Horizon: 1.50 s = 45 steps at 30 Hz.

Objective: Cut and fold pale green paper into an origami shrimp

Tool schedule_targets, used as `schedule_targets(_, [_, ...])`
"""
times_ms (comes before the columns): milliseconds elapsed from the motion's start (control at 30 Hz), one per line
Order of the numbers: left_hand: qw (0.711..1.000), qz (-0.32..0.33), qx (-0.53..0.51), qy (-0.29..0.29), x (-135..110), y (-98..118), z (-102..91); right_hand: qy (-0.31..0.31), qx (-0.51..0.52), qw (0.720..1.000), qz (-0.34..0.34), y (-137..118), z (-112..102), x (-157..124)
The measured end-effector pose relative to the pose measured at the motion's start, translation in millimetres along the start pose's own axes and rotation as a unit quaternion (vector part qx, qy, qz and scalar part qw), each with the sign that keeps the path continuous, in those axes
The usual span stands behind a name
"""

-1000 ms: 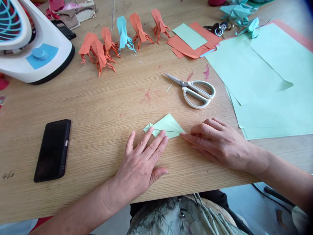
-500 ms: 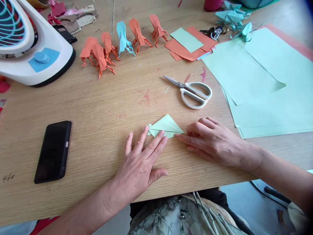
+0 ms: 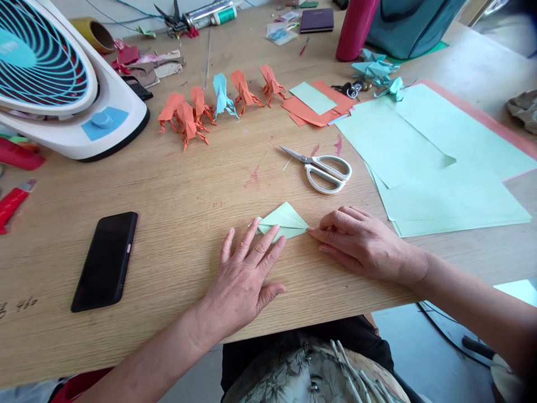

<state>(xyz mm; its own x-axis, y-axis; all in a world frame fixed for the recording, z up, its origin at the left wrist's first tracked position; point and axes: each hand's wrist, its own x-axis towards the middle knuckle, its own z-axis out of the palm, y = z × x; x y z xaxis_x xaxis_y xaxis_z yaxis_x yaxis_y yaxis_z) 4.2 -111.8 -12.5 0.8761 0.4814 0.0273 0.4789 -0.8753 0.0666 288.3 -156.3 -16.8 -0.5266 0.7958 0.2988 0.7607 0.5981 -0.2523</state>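
A small pale green folded paper (image 3: pixel 287 215) lies flat on the table, kite-shaped with creases fanning to its right point. My left hand (image 3: pixel 247 274) is open, its spread fingertips resting on the paper's left and lower parts. At the right point, my right hand (image 3: pixel 361 243) is closed, fingers curled together, with the fingertips at the paper's tip. The thumb of that hand is mostly hidden. Just beyond the paper lie white-handled scissors (image 3: pixel 329 172), blades pointing left.
Several orange folded-paper figures (image 3: pixel 243 92) and a blue one (image 3: pixel 223 96) stand at the back. Large green sheets (image 3: pixel 444 193) cover the right side. A black phone (image 3: pixel 104 260) lies left, below a white fan (image 3: pixel 121 120). A pink bottle (image 3: pixel 354 31) stands behind.
The head view has tilted up, showing more of the table's back. My right fingertips have slid slightly outward to the paper's tip. My left hand stays on the paper.
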Motion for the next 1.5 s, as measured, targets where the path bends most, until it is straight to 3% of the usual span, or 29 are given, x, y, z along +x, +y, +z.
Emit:
schedule_targets(300, [1.0, -0.014, 0.003, 0.01, -1.3, 3.9, -1.1, 0.015, 0.014, 1.0, -0.001, -0.2, 2.8, -0.8])
schedule_targets(500, [1.0, -0.018, 0.019, 0.007, -4.2, 4.8, 0.5, 0.005, 0.026, 0.999, 0.027, -6.4, 4.1, -2.1])
schedule_targets(700, [0.999, -0.031, 0.032, -0.003, -11.8, 2.4, 7.8, 0.042, 0.039, 0.996, 0.066, -21.4, 4.6, 1.8])
schedule_targets(1100, [0.998, -0.019, 0.046, 0.048, -14.4, -9.7, 22.0, 0.071, 0.019, 0.988, 0.136, -40.5, 13.4, 6.8])
schedule_targets(1333, [0.994, -0.033, 0.051, 0.089, -15.4, -11.4, 25.5, 0.064, 0.007, 0.988, 0.137, -45.5, 25.9, 1.0])
schedule_targets(1500, [0.991, -0.041, 0.022, 0.124, -15.5, -11.1, 25.2, 0.051, 0.03, 0.991, 0.119, -63.8, 27.8, -4.1])
